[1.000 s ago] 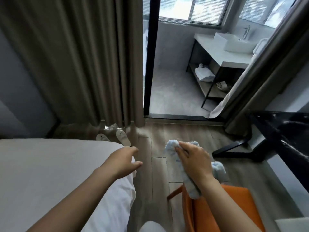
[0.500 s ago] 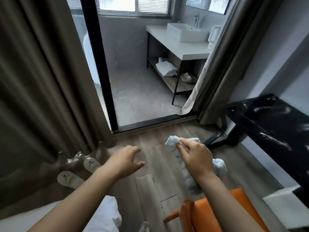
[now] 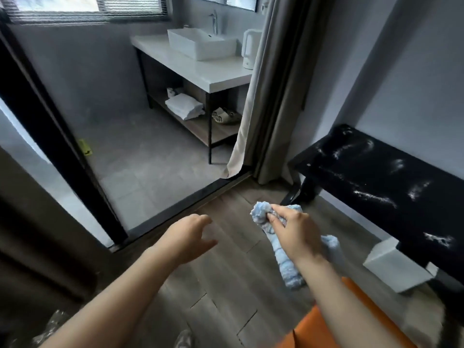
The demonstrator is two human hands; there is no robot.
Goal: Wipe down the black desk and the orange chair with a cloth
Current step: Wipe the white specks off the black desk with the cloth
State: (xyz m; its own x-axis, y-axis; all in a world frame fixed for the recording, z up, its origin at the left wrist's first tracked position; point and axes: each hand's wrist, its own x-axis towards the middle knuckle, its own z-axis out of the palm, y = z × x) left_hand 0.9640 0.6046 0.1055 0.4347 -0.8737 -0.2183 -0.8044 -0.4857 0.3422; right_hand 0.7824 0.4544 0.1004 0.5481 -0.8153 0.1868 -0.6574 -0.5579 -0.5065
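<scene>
Hotel-style room with a wood-plank floor (image 3: 226, 285), grey walls, and a doorway onto a tiled washroom holding a white basin (image 3: 200, 45) and a kettle (image 3: 251, 47) on a counter. Right fingers (image 3: 276, 217) curled shut around the bunched top of a pale blue cloth (image 3: 283, 262), thumb and forefinger pinching the wad, rest of the cloth trailing down below the right hand (image 3: 296, 234) over bare floor. Left fingers (image 3: 203, 221) spread loose and holding nothing, left hand (image 3: 188, 238) hanging in the air beside the right one, not touching the cloth. Further out, black desk (image 3: 389, 182) against the right wall, top streaked with whitish smears and dust, apparently unwiped, well apart from the cloth. White box (image 3: 394, 267) sat at the near edge of the desk. Orange chair (image 3: 326, 330) low at the bottom right, partly hidden under the right forearm. Judged as the approach step, cloth in hand, no surface touched yet. Next move likely called for reaching right to the desk's near corner, flattening the cloth against the top, and sweeping along it, perhaps shifting the box aside first.
</scene>
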